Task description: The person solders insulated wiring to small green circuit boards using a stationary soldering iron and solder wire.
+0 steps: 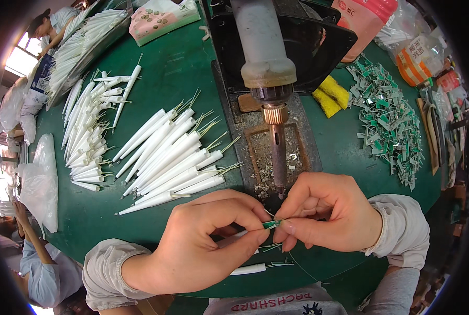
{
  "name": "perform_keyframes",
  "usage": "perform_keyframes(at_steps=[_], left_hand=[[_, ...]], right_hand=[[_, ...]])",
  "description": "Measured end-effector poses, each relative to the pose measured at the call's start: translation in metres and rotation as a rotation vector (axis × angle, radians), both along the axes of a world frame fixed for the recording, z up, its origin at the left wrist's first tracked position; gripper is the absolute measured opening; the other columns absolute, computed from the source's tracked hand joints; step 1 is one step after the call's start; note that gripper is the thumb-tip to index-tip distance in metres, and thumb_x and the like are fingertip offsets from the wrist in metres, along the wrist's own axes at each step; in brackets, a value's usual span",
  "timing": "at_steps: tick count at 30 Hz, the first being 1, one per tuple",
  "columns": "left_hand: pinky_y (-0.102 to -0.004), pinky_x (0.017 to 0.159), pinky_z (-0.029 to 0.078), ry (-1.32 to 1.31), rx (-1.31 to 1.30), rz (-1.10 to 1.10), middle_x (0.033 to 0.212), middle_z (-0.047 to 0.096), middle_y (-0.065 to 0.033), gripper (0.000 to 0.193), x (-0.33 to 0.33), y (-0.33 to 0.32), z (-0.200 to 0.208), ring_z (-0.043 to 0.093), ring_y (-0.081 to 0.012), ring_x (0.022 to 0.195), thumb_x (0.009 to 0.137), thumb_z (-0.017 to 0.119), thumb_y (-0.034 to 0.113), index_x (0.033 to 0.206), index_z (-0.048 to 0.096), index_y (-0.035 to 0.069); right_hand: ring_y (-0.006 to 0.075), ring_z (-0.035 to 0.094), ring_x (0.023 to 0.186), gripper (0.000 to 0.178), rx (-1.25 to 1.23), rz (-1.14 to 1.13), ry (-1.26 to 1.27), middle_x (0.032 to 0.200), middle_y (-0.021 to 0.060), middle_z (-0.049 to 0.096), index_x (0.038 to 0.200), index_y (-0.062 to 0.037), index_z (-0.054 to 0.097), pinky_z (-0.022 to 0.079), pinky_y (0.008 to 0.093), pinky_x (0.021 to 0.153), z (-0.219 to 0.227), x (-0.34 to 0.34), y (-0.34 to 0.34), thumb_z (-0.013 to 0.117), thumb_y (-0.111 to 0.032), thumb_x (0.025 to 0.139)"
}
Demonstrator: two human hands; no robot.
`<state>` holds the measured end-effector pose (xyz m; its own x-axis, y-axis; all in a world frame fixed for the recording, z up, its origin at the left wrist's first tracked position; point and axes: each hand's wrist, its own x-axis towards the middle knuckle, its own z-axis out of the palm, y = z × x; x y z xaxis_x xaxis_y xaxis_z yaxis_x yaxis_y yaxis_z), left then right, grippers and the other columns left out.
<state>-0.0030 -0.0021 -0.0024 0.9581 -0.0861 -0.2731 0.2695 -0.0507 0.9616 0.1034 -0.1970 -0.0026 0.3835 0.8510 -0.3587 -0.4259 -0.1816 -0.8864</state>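
Note:
My left hand is closed, thumb and fingers pinching one end of a small green circuit board. Part of a white tapered tube shows between the same hand's fingers. Thumb and forefinger of my right hand are pinched at the board's other end, where thin wires run; the exact contact is partly hidden by the fingertips. Just above both hands, the tip of a soldering iron points down. Below my left hand lies another white tube with thin wires at its end.
White tubes with wire ends lie in two piles on the green table. Small green boards are heaped at right, near a yellow sponge. A dark soldering stand holds solder scraps. Other people sit at left.

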Motion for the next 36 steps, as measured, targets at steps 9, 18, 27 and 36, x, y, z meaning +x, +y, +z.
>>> perform_keyframes(at_steps=[9,18,27,36], left_hand=[[-0.0226,0.075,0.052,0.036,-0.110,0.034,0.106,0.059,-0.0131,0.006,0.002,0.001,-0.002,0.063,-0.0120,0.087,0.083,0.064,-0.009,0.088,0.064,-0.005],[-0.0219,0.072,0.051,-0.011,-0.148,0.120,0.098,0.059,-0.0114,0.003,0.013,0.000,-0.001,0.061,-0.0118,0.083,0.083,0.064,-0.008,0.086,0.063,-0.007],[-0.0196,0.065,0.048,-0.094,-0.139,0.190,0.100,0.059,-0.0109,0.006,0.017,-0.001,0.005,0.060,-0.0096,0.077,0.081,0.068,-0.005,0.085,0.063,-0.006],[-0.0206,0.065,0.048,-0.257,-0.022,0.118,0.101,0.059,-0.0139,0.006,0.018,0.003,0.002,0.060,-0.0102,0.076,0.080,0.067,-0.007,0.085,0.064,-0.006]], right_hand=[[0.0106,0.065,0.074,0.009,0.025,-0.013,-0.026,0.084,0.0083,0.066,0.097,0.0019,0.054,0.053,0.0213,0.065,-0.001,0.001,0.000,0.058,0.003,0.089],[0.0029,0.057,0.063,0.008,-0.038,-0.157,-0.068,0.073,0.0013,0.062,0.092,-0.0006,0.053,0.043,0.0165,0.053,0.009,0.004,0.000,0.060,0.000,0.088],[0.0068,0.058,0.059,0.017,0.009,-0.044,-0.527,0.076,0.0055,0.058,0.089,-0.0001,0.049,0.042,0.0189,0.051,0.005,0.006,-0.003,0.065,0.004,0.083],[-0.0018,0.047,0.052,0.014,0.115,-0.199,-0.477,0.063,-0.0040,0.055,0.085,-0.0022,0.051,0.031,0.0163,0.045,-0.001,0.003,-0.001,0.064,0.003,0.084]])
